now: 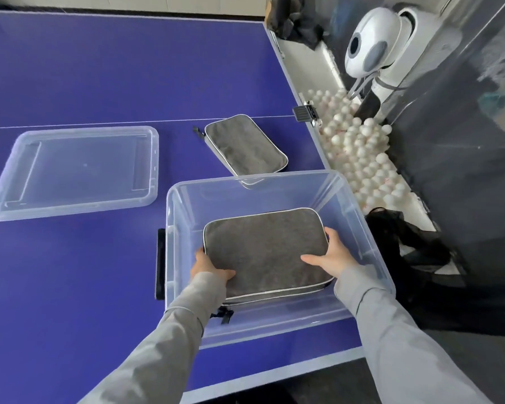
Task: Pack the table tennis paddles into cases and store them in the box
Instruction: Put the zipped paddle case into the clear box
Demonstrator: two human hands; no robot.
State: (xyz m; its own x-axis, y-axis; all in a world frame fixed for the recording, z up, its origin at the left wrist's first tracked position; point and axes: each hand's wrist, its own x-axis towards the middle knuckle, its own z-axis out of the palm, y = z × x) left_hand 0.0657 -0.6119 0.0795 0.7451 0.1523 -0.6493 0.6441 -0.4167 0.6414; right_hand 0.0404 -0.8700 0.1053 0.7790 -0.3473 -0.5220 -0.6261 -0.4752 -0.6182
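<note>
Both hands apart, inside clear box [359,217] at near table edge: left hand [209,265] grips gray case [264,252] at its left edge, right hand [331,256] clamps its right edge, thumb on top. Case sits tilted w/in box. 2nd gray case [245,147] lies on blue table [85,68] just behind box. Clear lid [12,176] further left. White balls [362,150] heaped off table's rt side.

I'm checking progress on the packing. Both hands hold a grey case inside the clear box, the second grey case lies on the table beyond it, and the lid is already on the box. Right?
Not quite: the lid is not on the box. The head view shows it lying on the table to the left. The rest holds: the left hand and right hand hold a grey case inside the box, and the second grey case lies beyond it.
</note>
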